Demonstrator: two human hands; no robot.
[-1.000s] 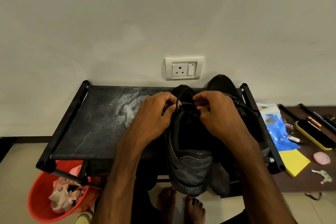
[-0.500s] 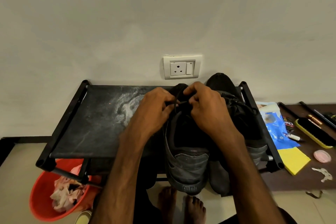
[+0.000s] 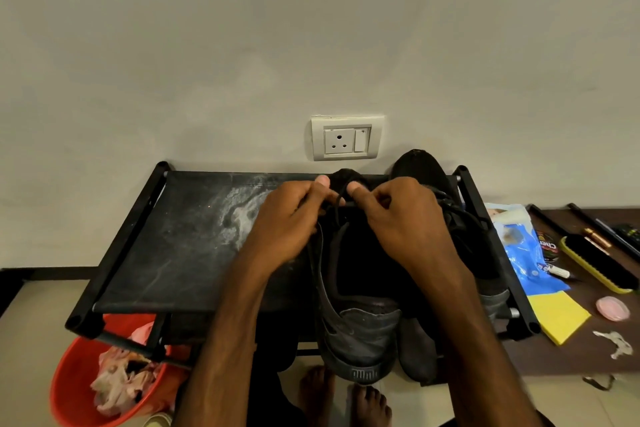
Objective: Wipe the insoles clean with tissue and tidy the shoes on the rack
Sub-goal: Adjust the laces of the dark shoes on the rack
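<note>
A dark grey sneaker (image 3: 356, 329) lies on the black shoe rack (image 3: 166, 253), heel toward me, toe toward the wall. My left hand (image 3: 289, 222) and my right hand (image 3: 398, 222) meet over its tongue and each pinches a black shoelace (image 3: 341, 199), which loops up between my thumbs. A second dark shoe (image 3: 420, 166) stands to the right of the first, largely hidden by my right hand and forearm. A dark insole (image 3: 415, 354) sticks out over the rack's front edge beside the sneaker's heel.
A red bucket (image 3: 72, 388) with crumpled used tissue stands on the floor under the rack's left front corner. To the right lie a blue packet (image 3: 523, 253), a yellow cloth (image 3: 561, 319), a shoe brush (image 3: 595, 263) and a pink disc (image 3: 612, 308). A wall socket (image 3: 347, 138) is behind.
Both hands have moved up toward the toe end of the sneaker and closer together, still holding the laces. The lace loop now stands between my thumbs.
</note>
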